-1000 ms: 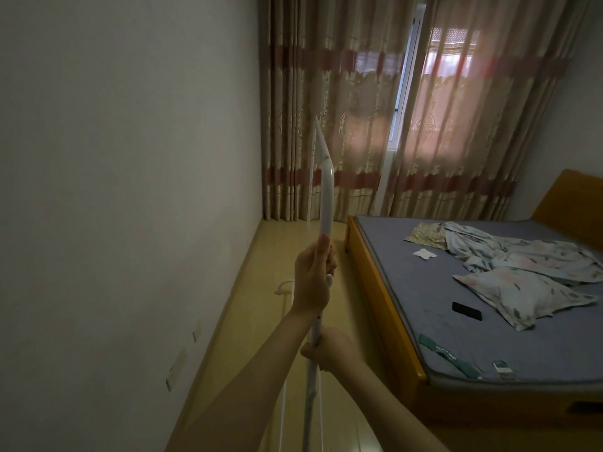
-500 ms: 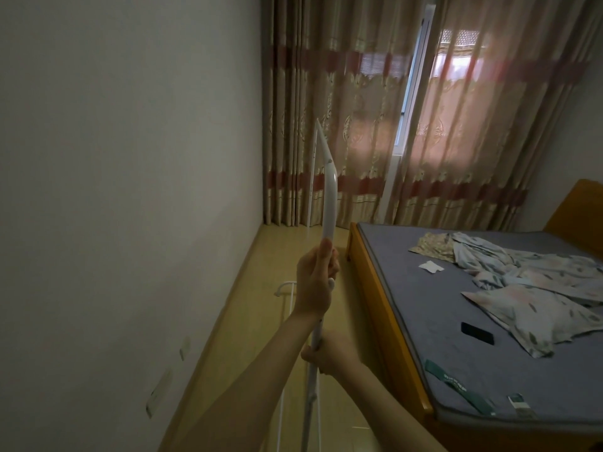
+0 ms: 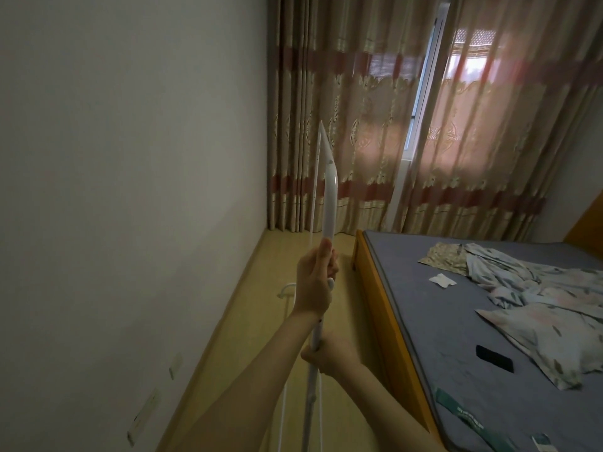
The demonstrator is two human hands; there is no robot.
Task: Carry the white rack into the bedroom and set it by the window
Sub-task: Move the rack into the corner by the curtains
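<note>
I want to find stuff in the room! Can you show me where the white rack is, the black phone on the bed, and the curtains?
white rack [image 3: 330, 203], head view, on the thick white tube above the upper hand.
black phone [image 3: 494, 358], head view, middle of its dark face.
curtains [image 3: 352, 102], head view, on the patterned panel left of the window gap.

The rack stands upright between the wall at left and the bed at right, with the curtain behind it. On the bed, a phone lies nearer its foot edge than the bedding.
</note>
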